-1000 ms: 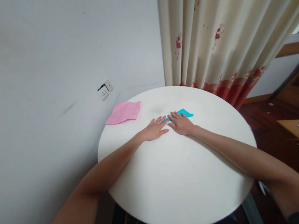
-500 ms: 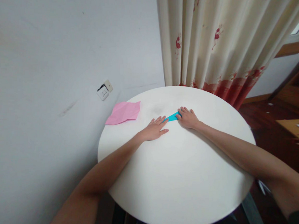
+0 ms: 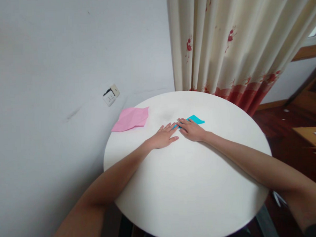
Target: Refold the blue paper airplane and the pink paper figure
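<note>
Both hands lie flat, fingers spread, on the round white table [image 3: 192, 187]: left hand [image 3: 162, 137] beside the blue paper [image 3: 196, 119], right hand [image 3: 191, 130] pressing it, gripping nothing. Pink paper [image 3: 131, 118] rests near the wall [image 3: 66, 66]; curtain [image 3: 235, 41] hangs behind.

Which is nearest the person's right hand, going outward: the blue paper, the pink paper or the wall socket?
1. Blue paper: under the right hand, its fingers resting on it.
2. Pink paper: far left side of the table.
3. Wall socket: on the wall beyond it.
</note>
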`<state>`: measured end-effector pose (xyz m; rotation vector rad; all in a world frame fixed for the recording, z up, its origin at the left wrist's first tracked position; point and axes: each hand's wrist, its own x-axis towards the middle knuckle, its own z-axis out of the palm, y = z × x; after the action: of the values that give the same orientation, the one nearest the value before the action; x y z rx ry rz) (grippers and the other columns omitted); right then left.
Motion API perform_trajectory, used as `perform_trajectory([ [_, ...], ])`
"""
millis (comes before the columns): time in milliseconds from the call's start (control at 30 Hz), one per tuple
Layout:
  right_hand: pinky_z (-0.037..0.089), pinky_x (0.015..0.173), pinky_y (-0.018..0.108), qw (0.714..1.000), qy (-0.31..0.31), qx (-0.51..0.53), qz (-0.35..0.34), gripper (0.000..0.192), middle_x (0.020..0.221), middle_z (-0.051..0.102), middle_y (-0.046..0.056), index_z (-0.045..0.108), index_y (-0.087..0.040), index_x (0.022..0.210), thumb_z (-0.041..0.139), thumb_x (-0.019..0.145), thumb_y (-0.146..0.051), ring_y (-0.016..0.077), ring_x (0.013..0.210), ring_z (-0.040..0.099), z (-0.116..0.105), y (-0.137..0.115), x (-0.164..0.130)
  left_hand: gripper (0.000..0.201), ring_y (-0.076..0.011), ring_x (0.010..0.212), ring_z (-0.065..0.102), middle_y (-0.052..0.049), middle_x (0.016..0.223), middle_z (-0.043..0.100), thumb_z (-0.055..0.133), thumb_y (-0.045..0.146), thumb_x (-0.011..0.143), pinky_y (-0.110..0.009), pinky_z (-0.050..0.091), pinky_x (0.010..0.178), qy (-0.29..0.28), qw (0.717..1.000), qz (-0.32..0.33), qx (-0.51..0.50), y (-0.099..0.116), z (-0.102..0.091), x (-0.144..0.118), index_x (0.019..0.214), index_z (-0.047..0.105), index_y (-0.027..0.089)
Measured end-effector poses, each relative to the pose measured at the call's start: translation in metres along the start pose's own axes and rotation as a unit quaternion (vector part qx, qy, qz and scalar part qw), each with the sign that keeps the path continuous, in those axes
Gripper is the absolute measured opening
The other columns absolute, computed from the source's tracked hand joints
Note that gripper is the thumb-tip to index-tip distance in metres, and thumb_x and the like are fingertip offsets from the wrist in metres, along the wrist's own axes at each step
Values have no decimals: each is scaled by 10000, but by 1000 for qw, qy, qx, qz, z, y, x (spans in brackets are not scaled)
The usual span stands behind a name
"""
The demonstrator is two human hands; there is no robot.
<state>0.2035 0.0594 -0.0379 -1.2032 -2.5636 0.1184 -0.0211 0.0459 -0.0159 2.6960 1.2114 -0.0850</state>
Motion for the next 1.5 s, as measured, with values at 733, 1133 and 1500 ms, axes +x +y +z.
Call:
perform_trajectory([
  [733, 266, 1162, 573, 1000, -19, -4, 1, 534, 1582, 346, 145, 420, -142, 1500, 317, 1029, -373, 321, 1464, 305, -1, 1, 0, 820, -325, 1530, 58, -152, 1644, 20, 245, 638, 975, -596, 79, 1195, -82, 984, -150, 56, 13, -19, -19, 1590, 114, 111],
  [1133, 261, 1163, 561, 1000, -18, -17, 15, 530, 1581, 344, 158, 407, -139, 1505, 344, 1027, -357, 321, 1469, 293, 0, 1, -1, 449, -257, 1462, 326, -62, 1581, 373, 396, 407, 1024, -458, 260, 1183, 115, 993, -16, -33, -18, 2, 11, 1441, 502, 280],
  [1500, 445, 1002, 391, 999, 41, 1, -7, 313, 1259, 671, 94, 720, -195, 1152, 467, 967, -197, 257, 1158, 587, -14, -8, 0, 200, -206, 963, 599, -46, 977, 642, 627, 297, 922, -333, 487, 893, 228, 970, -18, -85, -14, 3, 15, 1042, 776, 240],
])
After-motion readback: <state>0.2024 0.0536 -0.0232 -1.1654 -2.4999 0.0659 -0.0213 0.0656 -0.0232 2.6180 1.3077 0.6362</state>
